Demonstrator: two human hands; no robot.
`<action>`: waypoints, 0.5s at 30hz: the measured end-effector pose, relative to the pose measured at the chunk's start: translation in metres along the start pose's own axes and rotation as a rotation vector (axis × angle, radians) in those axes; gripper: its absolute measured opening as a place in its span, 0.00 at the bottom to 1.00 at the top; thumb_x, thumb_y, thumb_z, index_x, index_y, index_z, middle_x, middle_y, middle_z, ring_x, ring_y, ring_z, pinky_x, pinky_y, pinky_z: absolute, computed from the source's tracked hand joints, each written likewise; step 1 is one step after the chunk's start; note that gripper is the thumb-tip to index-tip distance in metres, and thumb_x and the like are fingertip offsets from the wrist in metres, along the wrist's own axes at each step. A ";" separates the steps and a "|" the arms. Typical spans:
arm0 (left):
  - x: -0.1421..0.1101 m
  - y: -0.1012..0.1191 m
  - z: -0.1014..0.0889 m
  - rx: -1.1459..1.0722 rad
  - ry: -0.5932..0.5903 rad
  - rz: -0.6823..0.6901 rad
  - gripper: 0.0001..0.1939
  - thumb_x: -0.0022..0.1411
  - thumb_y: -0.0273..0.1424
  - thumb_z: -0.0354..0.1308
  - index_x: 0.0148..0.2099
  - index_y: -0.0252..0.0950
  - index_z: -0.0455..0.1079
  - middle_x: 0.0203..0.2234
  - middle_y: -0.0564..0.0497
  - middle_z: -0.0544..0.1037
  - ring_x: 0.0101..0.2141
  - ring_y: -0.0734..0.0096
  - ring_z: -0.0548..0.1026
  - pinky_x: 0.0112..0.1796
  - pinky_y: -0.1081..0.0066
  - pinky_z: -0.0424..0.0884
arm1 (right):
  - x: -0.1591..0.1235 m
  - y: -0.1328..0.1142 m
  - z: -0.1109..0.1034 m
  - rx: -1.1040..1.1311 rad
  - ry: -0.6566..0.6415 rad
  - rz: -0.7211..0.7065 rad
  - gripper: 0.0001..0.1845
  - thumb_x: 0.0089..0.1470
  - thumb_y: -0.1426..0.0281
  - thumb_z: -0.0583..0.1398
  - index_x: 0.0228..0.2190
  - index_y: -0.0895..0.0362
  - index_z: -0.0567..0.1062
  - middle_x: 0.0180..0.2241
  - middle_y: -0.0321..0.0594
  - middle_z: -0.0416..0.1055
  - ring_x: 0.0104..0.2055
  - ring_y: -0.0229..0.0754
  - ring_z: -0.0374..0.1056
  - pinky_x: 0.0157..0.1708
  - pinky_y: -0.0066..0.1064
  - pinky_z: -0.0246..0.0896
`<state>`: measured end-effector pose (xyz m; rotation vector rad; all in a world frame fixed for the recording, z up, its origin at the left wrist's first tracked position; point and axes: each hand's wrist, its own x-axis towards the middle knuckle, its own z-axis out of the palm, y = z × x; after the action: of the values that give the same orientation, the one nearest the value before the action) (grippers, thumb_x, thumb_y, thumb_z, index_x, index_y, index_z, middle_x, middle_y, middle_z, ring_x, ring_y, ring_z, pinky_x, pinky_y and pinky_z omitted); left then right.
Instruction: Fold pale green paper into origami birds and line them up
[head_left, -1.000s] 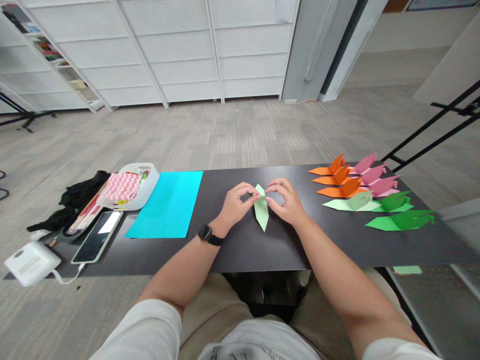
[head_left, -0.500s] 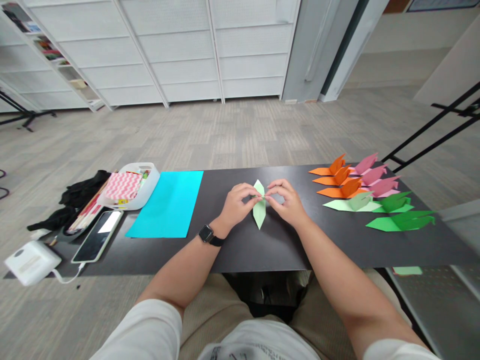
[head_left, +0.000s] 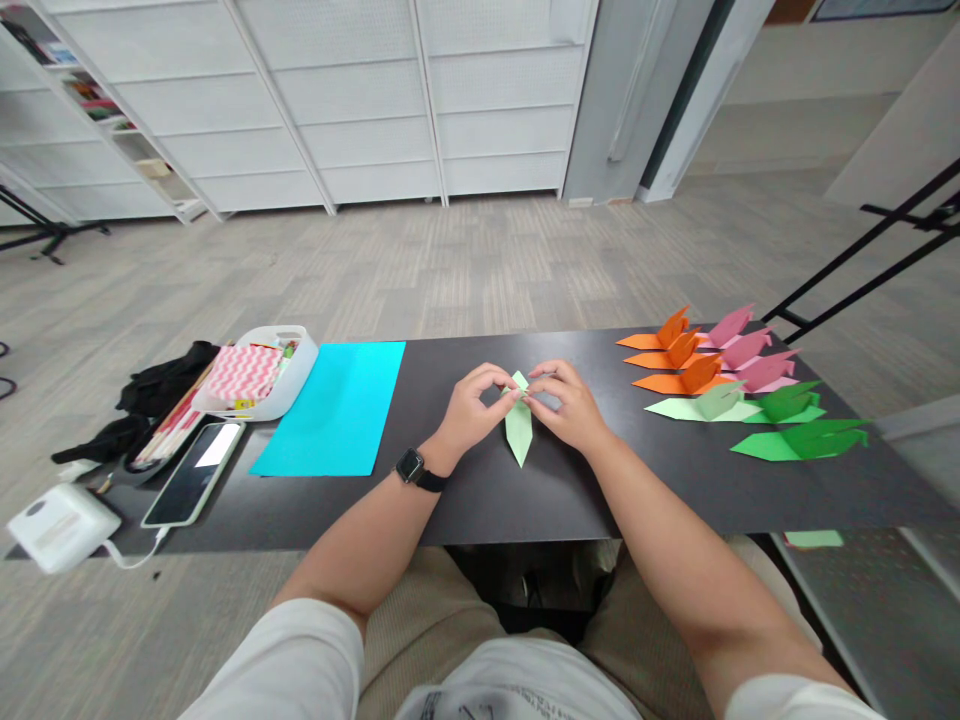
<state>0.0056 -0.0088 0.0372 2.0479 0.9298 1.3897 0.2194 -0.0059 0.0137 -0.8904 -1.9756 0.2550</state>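
Note:
A folded light green origami paper (head_left: 519, 435) points lengthwise toward me at the middle of the table. My left hand (head_left: 474, 408) pinches its left side between thumb and fingers. From the right, my right hand (head_left: 568, 405) pinches the same paper, the fingertips of both hands almost meeting over its upper part. The fingers partly hide the folds there. Off to the right stand several finished paper birds: orange ones (head_left: 679, 378), pink ones (head_left: 765, 372), a light green one (head_left: 709, 405) and dark green ones (head_left: 802, 440).
Left of my hands lies a blue paper sheet (head_left: 330, 410) on the dark table (head_left: 450, 515). Beyond it are a white plastic box (head_left: 296, 375), a phone (head_left: 193, 475), a white cabled device (head_left: 64, 525) and black cloth (head_left: 169, 375). A black metal frame (head_left: 862, 245) stands at the right.
Both hands have come slightly closer together over the light green paper. The paper's tip has shifted a little toward me, and its upper end now shows less.

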 end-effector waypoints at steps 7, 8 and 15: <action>-0.001 0.002 0.001 0.013 -0.043 -0.016 0.05 0.67 0.33 0.67 0.38 0.38 0.78 0.36 0.49 0.81 0.38 0.67 0.80 0.45 0.64 0.76 | -0.001 0.001 0.002 -0.044 -0.003 -0.030 0.03 0.64 0.68 0.64 0.36 0.49 0.79 0.46 0.43 0.72 0.50 0.48 0.70 0.49 0.45 0.68; -0.001 0.002 0.001 0.018 -0.034 -0.020 0.05 0.68 0.32 0.66 0.37 0.38 0.78 0.35 0.50 0.81 0.38 0.68 0.80 0.45 0.64 0.76 | -0.001 0.001 0.002 -0.046 -0.007 -0.036 0.03 0.64 0.68 0.65 0.36 0.49 0.79 0.46 0.43 0.72 0.50 0.48 0.70 0.48 0.45 0.68; -0.001 0.000 0.000 0.011 -0.021 -0.013 0.04 0.68 0.31 0.66 0.38 0.39 0.80 0.36 0.50 0.83 0.39 0.68 0.81 0.44 0.64 0.77 | -0.002 0.002 0.004 -0.029 -0.012 -0.033 0.02 0.64 0.68 0.64 0.37 0.49 0.79 0.46 0.43 0.72 0.50 0.48 0.69 0.48 0.44 0.68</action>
<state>0.0058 -0.0099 0.0367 2.0573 0.9418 1.3569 0.2178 -0.0057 0.0093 -0.8761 -2.0075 0.2137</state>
